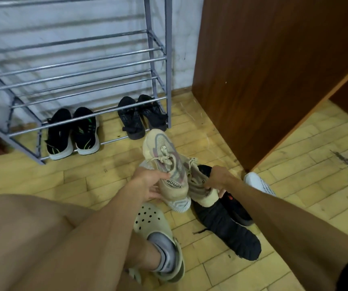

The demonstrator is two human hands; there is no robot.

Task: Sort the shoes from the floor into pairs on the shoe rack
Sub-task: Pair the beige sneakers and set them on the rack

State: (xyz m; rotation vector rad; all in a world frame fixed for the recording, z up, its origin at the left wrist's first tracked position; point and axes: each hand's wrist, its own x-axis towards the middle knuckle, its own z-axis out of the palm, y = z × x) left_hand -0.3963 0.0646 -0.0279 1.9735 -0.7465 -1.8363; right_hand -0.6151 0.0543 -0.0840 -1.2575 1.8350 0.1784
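Right now your left hand (147,183) grips a beige sneaker (162,152) round the heel, thumb over the collar and fingers curled under the sole, with the toe pointing toward the rack (158,53). Your right hand (219,178) pinches its mate (198,185) at the ankle opening, heel low over the black shoes (227,227) that lie on the floor (84,181); whether it touches them you cannot tell from here. Both sneakers sit near the rack's front right corner.

They should feel light: soft, floppy knit mesh uppers over a thick ribbed foam sole, likely the only stiff part. The collar will probably crumple under a pinch, so the heel and sole look the surer hold. The loose laces on the left one could snag.

The rack is thin metal tubes with gaps, so each sole needs to bridge two rails. On the bottom shelf a black pair (141,116) fills the right end, with a green-trimmed pair (72,133) to its left. A white shoe (257,182) lies on the floor beside the wooden panel (263,70)
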